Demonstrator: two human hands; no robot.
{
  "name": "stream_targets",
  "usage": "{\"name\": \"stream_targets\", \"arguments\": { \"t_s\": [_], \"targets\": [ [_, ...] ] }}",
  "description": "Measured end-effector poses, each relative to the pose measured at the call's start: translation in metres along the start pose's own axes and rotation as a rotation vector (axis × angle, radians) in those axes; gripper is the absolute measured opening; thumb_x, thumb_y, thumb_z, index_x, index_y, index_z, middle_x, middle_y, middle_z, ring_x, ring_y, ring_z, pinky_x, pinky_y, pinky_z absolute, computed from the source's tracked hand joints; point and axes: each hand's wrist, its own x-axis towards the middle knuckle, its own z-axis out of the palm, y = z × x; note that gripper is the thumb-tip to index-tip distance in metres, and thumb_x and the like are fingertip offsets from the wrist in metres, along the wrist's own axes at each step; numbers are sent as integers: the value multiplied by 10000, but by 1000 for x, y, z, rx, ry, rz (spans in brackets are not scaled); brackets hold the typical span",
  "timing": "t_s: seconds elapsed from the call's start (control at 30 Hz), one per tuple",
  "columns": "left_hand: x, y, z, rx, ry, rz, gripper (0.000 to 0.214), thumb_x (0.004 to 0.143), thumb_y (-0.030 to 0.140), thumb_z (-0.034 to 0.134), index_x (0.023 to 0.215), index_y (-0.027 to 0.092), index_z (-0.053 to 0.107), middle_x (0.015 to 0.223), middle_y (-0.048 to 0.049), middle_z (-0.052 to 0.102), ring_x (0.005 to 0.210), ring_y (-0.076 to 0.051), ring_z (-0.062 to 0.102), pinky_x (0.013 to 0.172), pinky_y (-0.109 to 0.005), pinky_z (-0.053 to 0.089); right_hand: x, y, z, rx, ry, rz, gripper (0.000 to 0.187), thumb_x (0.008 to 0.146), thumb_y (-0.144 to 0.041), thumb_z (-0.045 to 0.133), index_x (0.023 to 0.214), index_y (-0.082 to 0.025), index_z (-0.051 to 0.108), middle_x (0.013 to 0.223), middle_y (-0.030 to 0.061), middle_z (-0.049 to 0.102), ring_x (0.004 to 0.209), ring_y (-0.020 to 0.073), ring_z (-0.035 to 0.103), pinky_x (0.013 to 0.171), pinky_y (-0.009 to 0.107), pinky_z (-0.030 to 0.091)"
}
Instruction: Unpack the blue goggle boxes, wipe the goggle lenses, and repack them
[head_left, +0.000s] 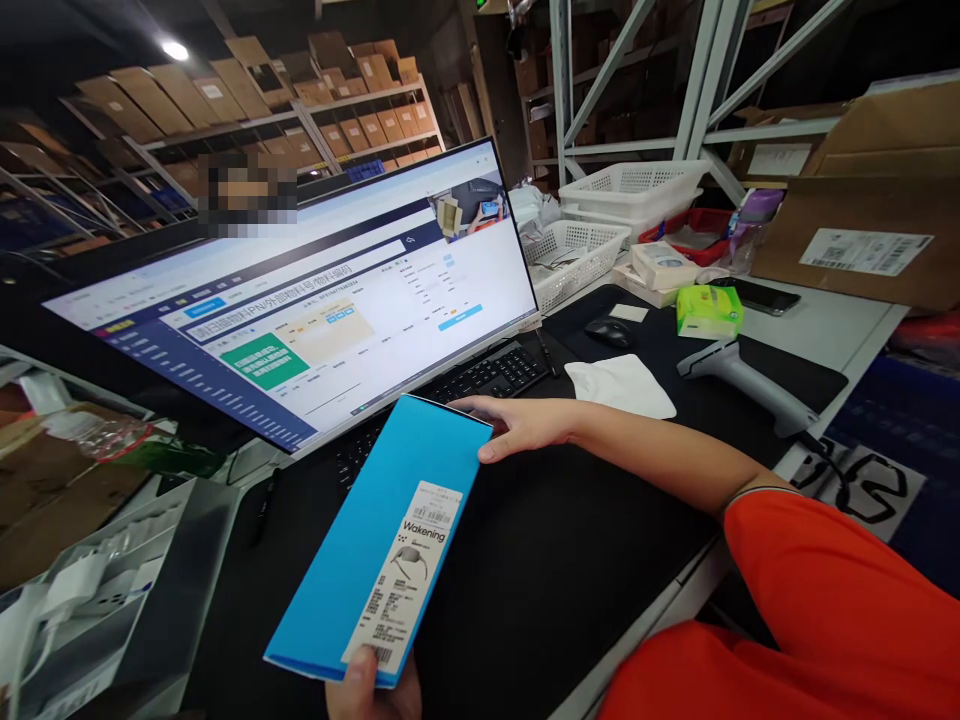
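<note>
A long blue box (352, 520) is held tilted above the black desk mat, its labelled face turned up toward me. The white label (405, 575) reads "Wakening" and carries a drawing of glasses and barcodes. My left hand (371, 690) grips the near end, its thumb on the label's lower edge and the other fingers mostly under the box. At the far right corner my right hand (517, 425) closes on the box, thumb on the near side, fingers partly hidden behind it. Behind the box lies a black keyboard (495, 372), partly covered.
A large monitor (337, 290) stands behind the keyboard. To the right are a mouse (609, 332), a white cloth (622, 387), a grey barcode scanner (750, 385), a green packet (709, 311) and a phone (761, 296). White baskets (577, 250) and a cardboard box (862, 230) stand farther back.
</note>
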Motion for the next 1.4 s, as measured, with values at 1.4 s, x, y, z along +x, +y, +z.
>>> {"name": "stream_targets", "arguments": {
  "t_s": [1.4],
  "targets": [
    [11,-1,-2,-154,-52,-111,935,643,468,882,1458,224,495,1333,-169,675,1231,-434,626,1000,-570,566,-1,35,82,-9,29,102,1280,666,-491,920,1639,-259,122,1560,156,428,1430,306,453,1188,477,384]
  ]
}}
